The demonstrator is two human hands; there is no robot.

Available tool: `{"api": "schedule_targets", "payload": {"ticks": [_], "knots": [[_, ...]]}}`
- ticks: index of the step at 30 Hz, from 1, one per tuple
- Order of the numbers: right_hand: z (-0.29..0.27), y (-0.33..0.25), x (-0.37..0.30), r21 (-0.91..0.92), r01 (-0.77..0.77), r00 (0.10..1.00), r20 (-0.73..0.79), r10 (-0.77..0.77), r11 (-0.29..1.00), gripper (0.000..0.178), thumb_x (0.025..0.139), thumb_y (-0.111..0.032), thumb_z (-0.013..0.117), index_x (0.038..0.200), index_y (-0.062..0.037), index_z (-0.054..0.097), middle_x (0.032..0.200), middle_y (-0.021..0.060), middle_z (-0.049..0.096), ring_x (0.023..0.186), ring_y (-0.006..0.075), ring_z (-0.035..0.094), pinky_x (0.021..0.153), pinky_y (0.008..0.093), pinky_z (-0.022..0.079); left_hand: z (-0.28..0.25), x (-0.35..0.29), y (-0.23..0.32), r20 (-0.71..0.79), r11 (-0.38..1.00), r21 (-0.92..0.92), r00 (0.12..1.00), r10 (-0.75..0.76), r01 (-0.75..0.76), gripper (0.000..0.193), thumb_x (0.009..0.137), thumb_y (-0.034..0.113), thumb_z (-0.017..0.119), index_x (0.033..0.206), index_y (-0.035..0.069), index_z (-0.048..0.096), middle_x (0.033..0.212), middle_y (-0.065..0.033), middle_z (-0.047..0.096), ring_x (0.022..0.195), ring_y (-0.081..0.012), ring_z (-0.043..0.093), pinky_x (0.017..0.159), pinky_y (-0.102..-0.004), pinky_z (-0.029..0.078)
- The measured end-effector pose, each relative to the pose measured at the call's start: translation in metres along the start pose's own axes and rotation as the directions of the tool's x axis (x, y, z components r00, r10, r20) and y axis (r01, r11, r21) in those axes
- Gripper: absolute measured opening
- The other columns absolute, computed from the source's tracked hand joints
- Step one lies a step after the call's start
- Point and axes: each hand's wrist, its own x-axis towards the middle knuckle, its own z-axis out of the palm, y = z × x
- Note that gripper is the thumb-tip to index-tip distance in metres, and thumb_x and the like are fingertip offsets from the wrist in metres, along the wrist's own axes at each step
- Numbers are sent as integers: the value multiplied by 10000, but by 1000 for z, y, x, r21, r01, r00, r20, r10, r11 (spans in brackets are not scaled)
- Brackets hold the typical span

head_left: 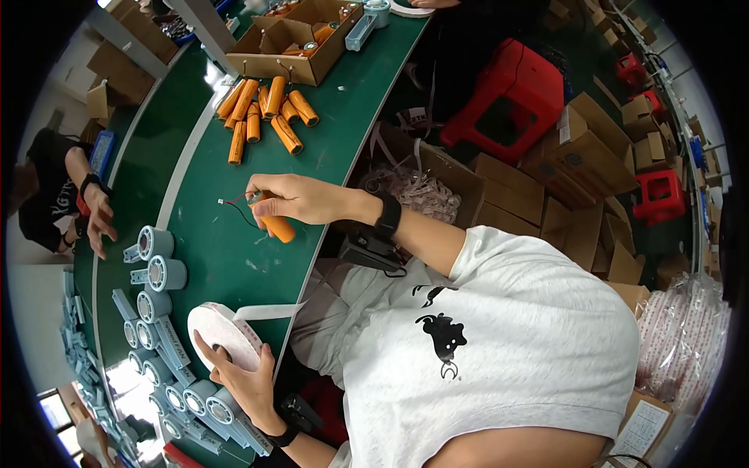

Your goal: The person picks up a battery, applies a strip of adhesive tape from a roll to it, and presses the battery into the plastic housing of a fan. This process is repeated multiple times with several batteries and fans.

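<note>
My right hand grips an orange cylindrical battery over the green table; thin red and black wires with a small white connector stick out from it. In my left hand is a roll of white tape, tilted, with fingers at its core. A loose tape strip runs from the roll past the table edge. Beside the roll stand several light-blue handheld fan housings. Farther up the table lies a pile of similar orange batteries.
An open cardboard box with dividers stands behind the battery pile. Across the table another person's hand reaches in. Red stools and cardboard boxes fill the floor, and a carton of crumpled strips sits by the table edge.
</note>
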Motion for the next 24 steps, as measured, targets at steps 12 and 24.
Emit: {"api": "schedule_targets", "payload": {"ticks": [12,24], "knots": [[74,-32,-20,316,-137,990,62,124,939,259,825,-223,597,864,6,483,731,69,536,568,140,489,525,284,408,19,31,26,-443,779,-434,860,253,-453,967,735,474,605,1393,76,19,1269,-244,342,1119,-338,421,910,-420,361],[53,2,-24,-177,174,896,-380,-230,969,278,805,-226,618,849,36,536,653,35,526,596,135,496,597,267,413,-13,59,-19,-619,762,-593,753,-225,-260,782,887,460,414,1375,7,4,1023,-213,553,903,-237,574,772,-342,480]]}}
